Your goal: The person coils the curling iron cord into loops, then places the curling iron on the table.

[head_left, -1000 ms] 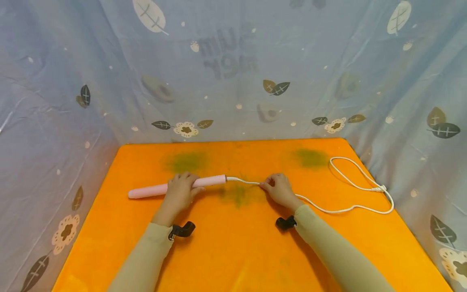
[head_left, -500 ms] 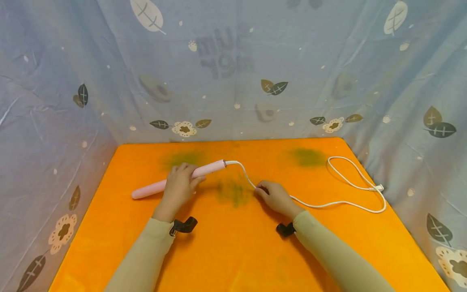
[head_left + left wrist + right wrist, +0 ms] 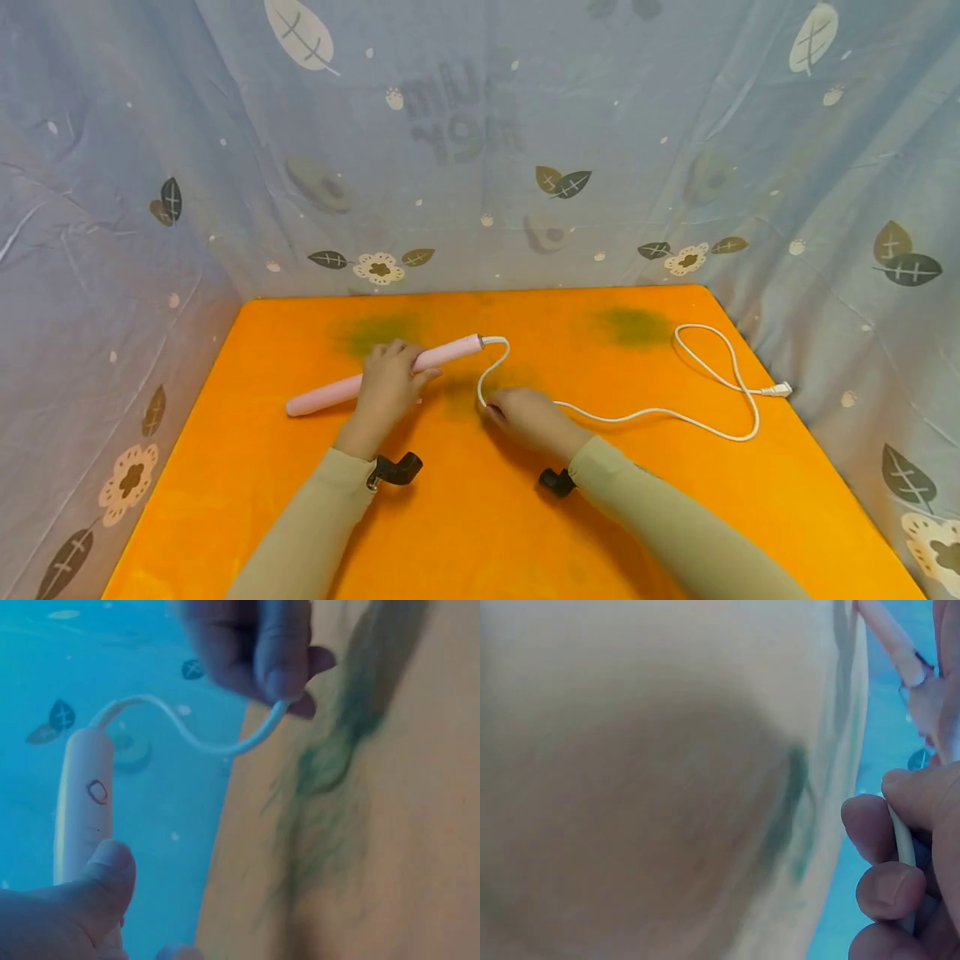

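A slim pink hair iron [image 3: 447, 352] slants over the orange table, its cord end farther from me than its rounded tip. My left hand [image 3: 390, 383] grips it around the middle. In the left wrist view the thumb [image 3: 111, 874] lies along the handle, below a small oval button [image 3: 97, 792]. A white cord [image 3: 637, 412] leaves the handle end and bends down to my right hand [image 3: 536, 421]. There the thumb and curled fingers pinch it, as the right wrist view shows with the cord [image 3: 904, 844] between them.
Beyond my right hand the cord runs right along the orange table [image 3: 465, 533], looping near the right edge, where the white plug [image 3: 780, 389] lies. Patterned grey-blue curtains [image 3: 480, 208] stand around the back and sides. A black wrist camera [image 3: 399, 468] sits on each wrist.
My right hand has moved left and toward me with the cord, which now bends sharply near the handle. The left hand has tilted the hair iron and shifted right. The cord's loop has been pulled along.
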Demonstrator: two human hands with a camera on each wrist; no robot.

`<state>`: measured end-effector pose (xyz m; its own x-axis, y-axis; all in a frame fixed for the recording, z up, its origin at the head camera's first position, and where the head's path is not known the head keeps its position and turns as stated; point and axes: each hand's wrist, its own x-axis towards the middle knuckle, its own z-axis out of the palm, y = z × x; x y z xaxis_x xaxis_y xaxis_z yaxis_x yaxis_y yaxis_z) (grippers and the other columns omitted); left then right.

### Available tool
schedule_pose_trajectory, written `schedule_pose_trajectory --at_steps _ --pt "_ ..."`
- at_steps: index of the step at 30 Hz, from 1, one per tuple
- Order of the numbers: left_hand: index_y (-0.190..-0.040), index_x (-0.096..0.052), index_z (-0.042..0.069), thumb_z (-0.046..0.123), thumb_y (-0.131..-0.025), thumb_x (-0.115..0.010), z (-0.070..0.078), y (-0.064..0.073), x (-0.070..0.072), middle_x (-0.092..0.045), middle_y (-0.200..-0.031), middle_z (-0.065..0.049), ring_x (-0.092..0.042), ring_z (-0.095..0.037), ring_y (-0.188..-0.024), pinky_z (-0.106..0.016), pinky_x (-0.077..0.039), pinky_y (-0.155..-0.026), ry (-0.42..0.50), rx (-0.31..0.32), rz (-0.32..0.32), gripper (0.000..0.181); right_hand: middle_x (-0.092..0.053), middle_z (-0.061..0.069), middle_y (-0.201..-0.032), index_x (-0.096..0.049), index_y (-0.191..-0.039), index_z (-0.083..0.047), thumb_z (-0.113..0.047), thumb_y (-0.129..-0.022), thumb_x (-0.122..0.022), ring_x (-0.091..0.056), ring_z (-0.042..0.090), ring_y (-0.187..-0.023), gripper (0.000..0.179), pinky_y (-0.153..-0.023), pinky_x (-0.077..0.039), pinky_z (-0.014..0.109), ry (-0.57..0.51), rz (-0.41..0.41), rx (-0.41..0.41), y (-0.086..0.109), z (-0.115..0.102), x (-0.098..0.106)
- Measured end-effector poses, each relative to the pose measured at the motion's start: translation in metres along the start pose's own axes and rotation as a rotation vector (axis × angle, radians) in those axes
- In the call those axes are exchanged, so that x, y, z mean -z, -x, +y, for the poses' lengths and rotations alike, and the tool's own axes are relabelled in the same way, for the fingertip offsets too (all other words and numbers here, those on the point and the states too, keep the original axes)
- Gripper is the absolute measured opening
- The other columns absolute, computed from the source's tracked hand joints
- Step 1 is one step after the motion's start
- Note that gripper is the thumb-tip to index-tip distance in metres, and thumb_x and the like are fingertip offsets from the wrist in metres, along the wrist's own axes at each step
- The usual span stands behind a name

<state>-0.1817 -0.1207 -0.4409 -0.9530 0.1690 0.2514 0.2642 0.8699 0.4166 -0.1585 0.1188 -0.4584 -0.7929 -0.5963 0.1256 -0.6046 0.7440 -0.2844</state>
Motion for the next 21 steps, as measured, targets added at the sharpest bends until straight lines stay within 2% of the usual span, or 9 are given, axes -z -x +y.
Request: schedule_pose_trajectory --at_steps 3,6,11,15,18,21 --pt "-0.111 -0.068 0.007 0.033 -0.086 -0.074 0.002 0.001 -0.007 -0.061 -0.105 -0.01 -0.049 -0.04 -0.107 -0.054 -0.037 -0.09 0.001 -0.039 0.001 0.037 -0.037 -0.006 -0.061 -0.046 -0.072 -0.019 -0.02 -0.099 -0.057 -0.039 0.011 -0.056 0.028 -0.054 -0.04 0.026 0.014 0.014 0.047 -0.005 -0.007 0.001" --pt "-0.11 -0.069 0.008 0.028 -0.084 -0.077 0.003 0.004 -0.013 -0.061 -0.104 -0.009 -0.05 -0.038 -0.104 -0.053 -0.038 -0.087 -0.002 -0.094 0.0 0.034 -0.036 -0.005 -0.063 -0.046 -0.078 -0.018 -0.018 -0.1 -0.053 -0.038 0.011 -0.053 0.023 -0.051 -0.039 0.024 0.029 0.033 0.096 -0.009 -0.013 0.006" --pt "-0.107 -0.069 0.01 0.025 -0.083 -0.077 0.002 0.012 -0.019 -0.062 -0.103 -0.007 -0.051 -0.033 -0.095 -0.05 -0.038 -0.085 -0.017 -0.167 -0.023 0.029 -0.046 -0.003 -0.067 -0.055 -0.091 -0.013 -0.014 -0.099 -0.056 -0.044 0.013 -0.053 0.008 -0.05 -0.041 0.024 0.082 0.103 0.174 -0.013 -0.019 0.019" --pt "-0.108 -0.07 0.012 0.027 -0.083 -0.077 0.001 0.018 -0.02 -0.062 -0.103 -0.005 -0.051 -0.03 -0.094 -0.046 -0.038 -0.082 -0.048 -0.225 -0.049 0.03 -0.052 -0.003 -0.074 -0.059 -0.091 -0.011 -0.017 -0.097 -0.061 -0.047 0.012 -0.059 0.009 -0.054 -0.044 0.025 0.096 0.142 0.203 -0.016 -0.016 0.031" --pt "-0.11 -0.07 0.013 0.029 -0.083 -0.077 0.0 0.022 -0.02 -0.061 -0.103 -0.002 -0.052 -0.027 -0.096 -0.043 -0.038 -0.081 -0.07 -0.274 -0.069 0.033 -0.056 -0.004 -0.078 -0.061 -0.091 -0.013 -0.021 -0.096 -0.062 -0.05 0.011 -0.062 0.01 -0.057 -0.046 0.026 0.024 0.136 0.176 -0.018 -0.012 0.04" --pt "-0.111 -0.07 0.012 0.03 -0.084 -0.076 0.0 0.025 -0.02 -0.061 -0.104 -0.002 -0.052 -0.028 -0.099 -0.044 -0.039 -0.083 -0.062 -0.319 -0.084 0.033 -0.061 -0.007 -0.085 -0.065 -0.096 -0.016 -0.027 -0.096 -0.062 -0.054 0.009 -0.067 0.011 -0.063 -0.048 0.027 -0.11 0.096 0.076 -0.02 -0.005 0.048"
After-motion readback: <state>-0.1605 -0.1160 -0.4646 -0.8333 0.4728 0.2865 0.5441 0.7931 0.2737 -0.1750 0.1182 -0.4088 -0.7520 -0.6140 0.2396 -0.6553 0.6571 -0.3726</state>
